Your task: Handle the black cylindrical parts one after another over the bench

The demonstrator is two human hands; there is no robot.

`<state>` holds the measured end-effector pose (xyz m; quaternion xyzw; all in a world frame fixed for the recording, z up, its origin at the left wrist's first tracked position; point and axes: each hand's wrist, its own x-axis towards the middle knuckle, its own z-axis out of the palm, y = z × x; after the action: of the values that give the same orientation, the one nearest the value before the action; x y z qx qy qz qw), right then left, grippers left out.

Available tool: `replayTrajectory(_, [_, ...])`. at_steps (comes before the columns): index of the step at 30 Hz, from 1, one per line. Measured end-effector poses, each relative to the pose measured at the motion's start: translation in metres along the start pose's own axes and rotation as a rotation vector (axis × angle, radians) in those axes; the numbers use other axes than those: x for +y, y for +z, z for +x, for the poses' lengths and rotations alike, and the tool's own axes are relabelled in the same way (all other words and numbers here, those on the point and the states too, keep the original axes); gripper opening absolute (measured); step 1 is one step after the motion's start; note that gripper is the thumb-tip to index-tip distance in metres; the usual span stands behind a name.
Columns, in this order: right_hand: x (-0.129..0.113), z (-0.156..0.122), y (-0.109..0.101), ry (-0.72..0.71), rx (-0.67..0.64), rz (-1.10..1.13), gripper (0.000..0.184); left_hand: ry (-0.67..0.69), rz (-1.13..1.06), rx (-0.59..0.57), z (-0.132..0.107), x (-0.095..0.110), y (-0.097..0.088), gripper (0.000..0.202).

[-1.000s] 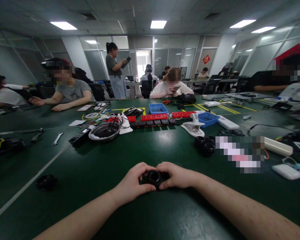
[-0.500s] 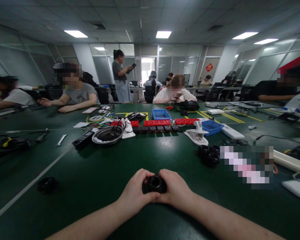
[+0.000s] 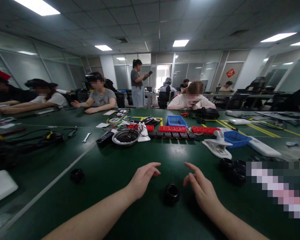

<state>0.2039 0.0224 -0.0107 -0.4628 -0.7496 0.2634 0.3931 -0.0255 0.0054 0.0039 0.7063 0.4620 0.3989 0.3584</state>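
A black ring-shaped part (image 3: pixel 172 194) with a round hole in its top rests on the green table (image 3: pixel 100 213) between my hands. To its left and slightly farther out, my left hand (image 3: pixel 143 178) hovers with its fingers apart and holds nothing. My right hand (image 3: pixel 201 185) is on the other side, its index finger stretched forward, also holding nothing. Neither hand touches the part. A similar black ring part (image 3: pixel 77 175) lies by itself on the left. Several more black ring parts (image 3: pixel 236 171) sit in a cluster on the right.
Across the middle stand a round metal-rimmed dish (image 3: pixel 125 137), a white clip (image 3: pixel 217 145), red strips (image 3: pixel 173 129), a black strip (image 3: pixel 172 135) and blue trays (image 3: pixel 236 138). A wrench (image 3: pixel 86 137) lies left. Several people sit around the table; one person (image 3: pixel 138 83) stands behind it.
Both hands have let go of the black ring part and moved apart, leaving it on the table. The camera view has turned left, so the scene sits farther right.
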Motion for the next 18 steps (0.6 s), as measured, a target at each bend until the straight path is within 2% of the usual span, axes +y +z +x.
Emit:
replayTrajectory(2, [0.001, 0.001, 0.002, -0.01, 0.007, 0.014, 0.04, -0.019, 0.124, -0.009, 0.003, -0.001, -0.005, 0.027])
replayTrajectory(4, [0.001, 0.002, 0.003, -0.016, -0.014, 0.063, 0.04, -0.043, 0.164, -0.066, 0.004, -0.001, -0.006, 0.029])
replayTrajectory(8, [0.001, 0.004, 0.002, -0.03, -0.161, 0.199, 0.042, 0.016, 0.291, -0.315, 0.002, 0.005, -0.004, 0.036])
replayTrajectory(10, [-0.002, 0.003, 0.002, -0.046, -0.229, 0.215, 0.044, 0.062, 0.383, -0.391, 0.0, 0.009, -0.001, 0.046])
replayTrajectory(14, [-0.013, -0.005, 0.005, -0.061, -0.305, 0.161, 0.05, 0.052, 0.439, -0.346, -0.005, 0.013, 0.008, 0.076])
replayTrajectory(16, [-0.019, -0.009, 0.007, -0.082, -0.316, 0.116, 0.049, 0.035, 0.434, -0.307, -0.006, 0.013, 0.013, 0.081])
replayTrajectory(18, [-0.022, -0.011, 0.009, -0.111, -0.288, 0.069, 0.049, 0.029, 0.439, -0.285, -0.008, 0.012, 0.018, 0.077])
